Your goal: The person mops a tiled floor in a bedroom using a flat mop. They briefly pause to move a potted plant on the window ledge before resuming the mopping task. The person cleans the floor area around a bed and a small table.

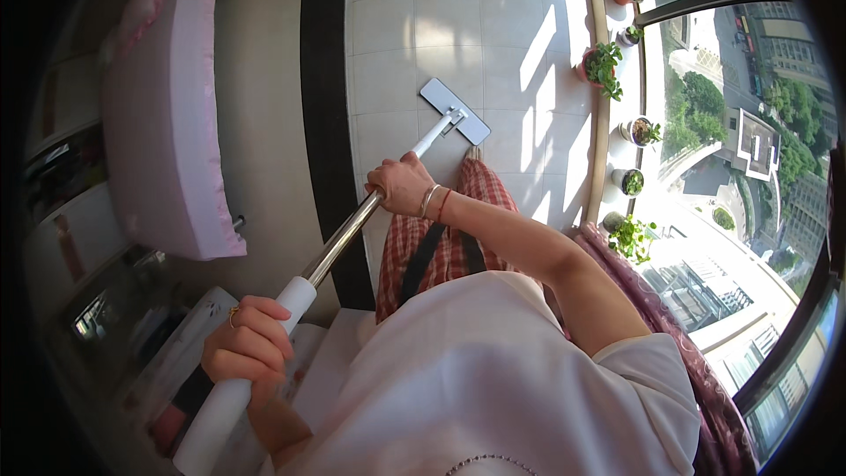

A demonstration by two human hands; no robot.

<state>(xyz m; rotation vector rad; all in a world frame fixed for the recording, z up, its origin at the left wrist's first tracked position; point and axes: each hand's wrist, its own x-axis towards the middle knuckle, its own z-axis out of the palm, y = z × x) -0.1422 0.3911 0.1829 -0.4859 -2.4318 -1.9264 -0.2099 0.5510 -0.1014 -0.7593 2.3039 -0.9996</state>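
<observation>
A flat mop [330,254] slants across the view from lower left to upper middle. Around its thick white grip near the lower left, my left hand [249,345] is closed, a ring on one finger. My right hand [404,185], with a bangle and a red cord at the wrist, wraps the pole farther up, where the metal tube meets a white section. The mop's pale rectangular head [455,112] lies on the light tiled floor [388,88], turned at an angle, just ahead of my foot.
Several potted plants [603,69] line the sill along the window at right. Purple curtain [652,317] hangs at lower right. A dark strip [324,79] crosses the floor to the left. A bed with a pink cover [167,123] stands farther left. Sunlight patches fall on the tiles.
</observation>
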